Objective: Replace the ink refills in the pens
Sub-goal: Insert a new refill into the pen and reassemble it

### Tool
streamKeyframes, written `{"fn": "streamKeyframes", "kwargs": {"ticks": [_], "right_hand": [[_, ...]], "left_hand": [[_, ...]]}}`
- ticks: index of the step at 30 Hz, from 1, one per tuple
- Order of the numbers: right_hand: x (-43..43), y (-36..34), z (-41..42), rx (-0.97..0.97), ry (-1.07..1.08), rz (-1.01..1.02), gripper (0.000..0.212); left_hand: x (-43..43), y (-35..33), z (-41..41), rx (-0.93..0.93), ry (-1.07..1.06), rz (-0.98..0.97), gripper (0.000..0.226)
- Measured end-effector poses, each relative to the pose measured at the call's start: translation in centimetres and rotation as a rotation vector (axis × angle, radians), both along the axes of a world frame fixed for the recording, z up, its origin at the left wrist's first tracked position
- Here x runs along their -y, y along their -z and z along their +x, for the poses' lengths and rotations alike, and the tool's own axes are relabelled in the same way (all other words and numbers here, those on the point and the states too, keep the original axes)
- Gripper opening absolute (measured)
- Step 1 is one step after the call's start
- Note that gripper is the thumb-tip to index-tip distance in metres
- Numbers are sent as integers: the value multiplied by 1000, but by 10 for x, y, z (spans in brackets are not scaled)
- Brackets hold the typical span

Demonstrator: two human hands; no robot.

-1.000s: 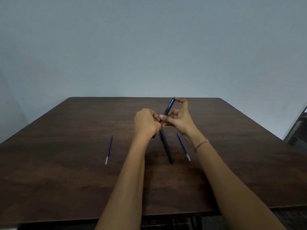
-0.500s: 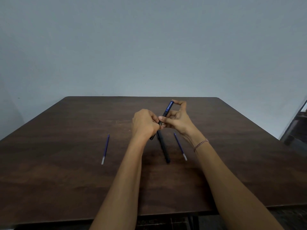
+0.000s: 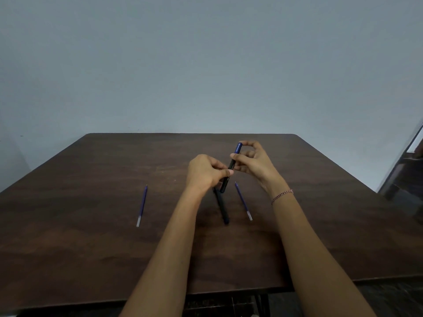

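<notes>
I hold a dark pen with a blue upper end [image 3: 231, 167] tilted above the table's middle. My right hand [image 3: 253, 164] pinches its blue top between thumb and fingers. My left hand [image 3: 206, 172] grips its lower black part. A second black pen [image 3: 221, 205] lies on the table just below my hands. One blue ink refill [image 3: 244, 201] lies to the right of that pen. Another blue refill [image 3: 142, 205] lies apart to the left.
The dark brown wooden table [image 3: 91, 248] runs to a plain pale wall. Dark furniture [image 3: 402, 177] stands beyond the table's right edge. A thin bracelet [image 3: 282, 196] circles my right wrist.
The pen in my hands has tipped a little more upright and my right fingers have shifted up along its blue end. The view has drifted slightly; the items on the table lie as before.
</notes>
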State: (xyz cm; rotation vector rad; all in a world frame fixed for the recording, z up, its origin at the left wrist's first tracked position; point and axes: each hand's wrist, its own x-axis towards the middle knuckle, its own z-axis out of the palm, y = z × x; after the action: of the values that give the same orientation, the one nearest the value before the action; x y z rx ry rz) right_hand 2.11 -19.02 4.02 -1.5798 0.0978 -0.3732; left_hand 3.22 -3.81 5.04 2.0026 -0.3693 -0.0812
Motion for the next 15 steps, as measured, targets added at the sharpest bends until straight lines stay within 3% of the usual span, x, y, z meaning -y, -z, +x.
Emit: {"fn": "streamKeyframes", "kwargs": {"ticks": [10, 15], "right_hand": [[47, -21, -20, -213, -47, -145, 47], [75, -28, -29, -364, -66, -344, 45]], "left_hand": [[49, -7, -16, -190, 37, -37, 19], [81, -1, -28, -321, 88, -37, 19]]}}
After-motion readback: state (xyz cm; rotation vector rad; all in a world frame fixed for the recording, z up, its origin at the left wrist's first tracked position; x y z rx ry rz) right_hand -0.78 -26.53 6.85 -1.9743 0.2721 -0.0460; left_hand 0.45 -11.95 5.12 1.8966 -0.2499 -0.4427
